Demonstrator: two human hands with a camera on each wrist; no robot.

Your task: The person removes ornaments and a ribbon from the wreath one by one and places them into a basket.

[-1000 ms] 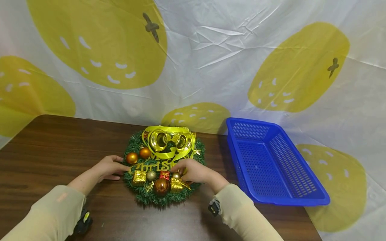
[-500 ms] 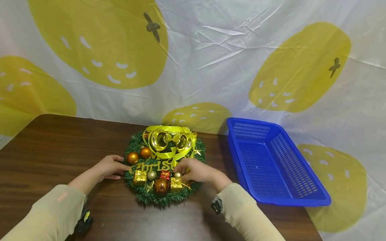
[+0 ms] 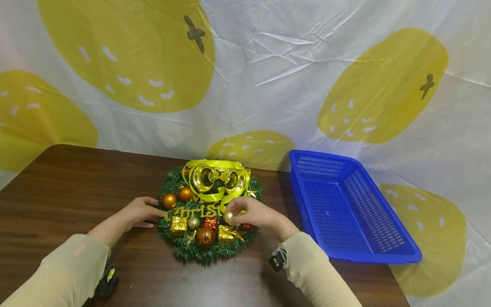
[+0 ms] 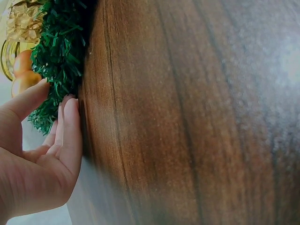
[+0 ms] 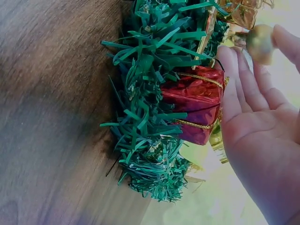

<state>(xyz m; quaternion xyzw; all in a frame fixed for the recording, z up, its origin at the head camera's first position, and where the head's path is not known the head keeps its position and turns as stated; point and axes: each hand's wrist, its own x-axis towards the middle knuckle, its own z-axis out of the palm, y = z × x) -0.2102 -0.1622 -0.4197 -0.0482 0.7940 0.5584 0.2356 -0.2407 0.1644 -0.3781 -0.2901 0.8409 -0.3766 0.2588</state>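
A green tinsel Christmas wreath (image 3: 203, 254) lies flat on the wooden table. My left hand (image 3: 140, 213) grips its left edge, thumb over the tinsel (image 4: 63, 51) and fingers along the outer side. Above the wreath's lower right part, my right hand (image 3: 255, 213) pinches a small gold bauble (image 5: 261, 44) between thumb and fingers. Near that hand sits a shiny red gift box (image 5: 199, 105). Other decorations on the wreath include gold gift boxes (image 3: 178, 226), a brown bauble (image 3: 205, 237), orange baubles (image 3: 169, 200), gold bells (image 3: 202, 178) with yellow ribbon and gold lettering (image 3: 192, 212), partly covered.
A blue plastic basket (image 3: 320, 232) with slotted sides stands to the right of the wreath. Behind the table (image 3: 76, 183) hangs a white cloth (image 3: 264, 98) printed with yellow fruit.
My right hand has lifted slightly from the wreath with the small gold bauble in its fingers, uncovering the red gift box. The left hand stays at the wreath's edge.
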